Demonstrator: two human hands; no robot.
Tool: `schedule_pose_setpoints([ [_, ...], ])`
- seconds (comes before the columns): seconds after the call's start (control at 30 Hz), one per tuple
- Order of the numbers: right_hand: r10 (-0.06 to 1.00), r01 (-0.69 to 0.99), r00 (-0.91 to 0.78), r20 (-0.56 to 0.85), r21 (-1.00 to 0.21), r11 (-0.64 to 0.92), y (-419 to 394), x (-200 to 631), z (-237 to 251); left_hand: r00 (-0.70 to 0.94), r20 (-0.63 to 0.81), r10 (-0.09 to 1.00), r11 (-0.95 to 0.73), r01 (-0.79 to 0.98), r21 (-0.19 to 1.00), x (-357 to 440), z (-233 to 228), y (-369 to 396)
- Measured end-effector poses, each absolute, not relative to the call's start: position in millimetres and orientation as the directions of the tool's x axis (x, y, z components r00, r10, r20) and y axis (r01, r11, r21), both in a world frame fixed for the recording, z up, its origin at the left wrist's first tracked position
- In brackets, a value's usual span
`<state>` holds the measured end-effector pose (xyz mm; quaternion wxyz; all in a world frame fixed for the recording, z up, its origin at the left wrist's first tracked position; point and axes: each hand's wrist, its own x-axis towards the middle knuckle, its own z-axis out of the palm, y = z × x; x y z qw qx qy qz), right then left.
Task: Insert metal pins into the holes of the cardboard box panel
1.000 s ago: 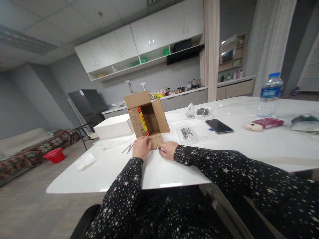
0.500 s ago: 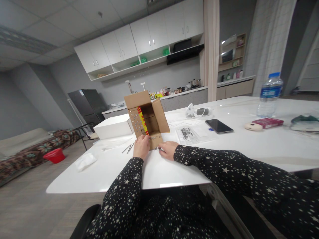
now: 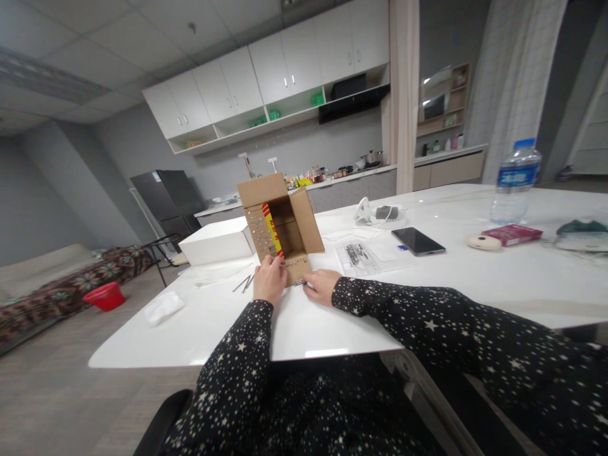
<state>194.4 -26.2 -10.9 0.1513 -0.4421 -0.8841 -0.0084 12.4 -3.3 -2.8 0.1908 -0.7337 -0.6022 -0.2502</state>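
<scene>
Nothing has moved since before: the left hand (image 3: 268, 282) still grips the cardboard box (image 3: 280, 225) flap, while the right hand (image 3: 322, 285) pinches a small screw (image 3: 299, 283).

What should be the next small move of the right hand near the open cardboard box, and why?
Probably the right hand should push its small metal pin into the near flap of the cardboard box. The pin's tip lies at that flap, the left hand rests on the flap's edge, and the flaps already show rows of small metal dots.
</scene>
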Motion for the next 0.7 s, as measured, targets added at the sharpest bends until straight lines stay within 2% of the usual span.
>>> schedule_pose_setpoints([
  [0.43, 0.784, 0.791, -0.558, 0.274, -0.110, 0.601, -26.0, 194.9, -12.6, 0.074, 0.584, 0.809, -0.143, 0.987, 0.072, 11.6, 0.1, -6.0],
  [0.7, 0.779, 0.788, -0.558, 0.285, -0.114, 0.606, -24.6, 195.7, -14.1, 0.054, 0.746, 0.663, -0.231, 0.963, 0.136, 12.3, 3.7, -9.3],
])
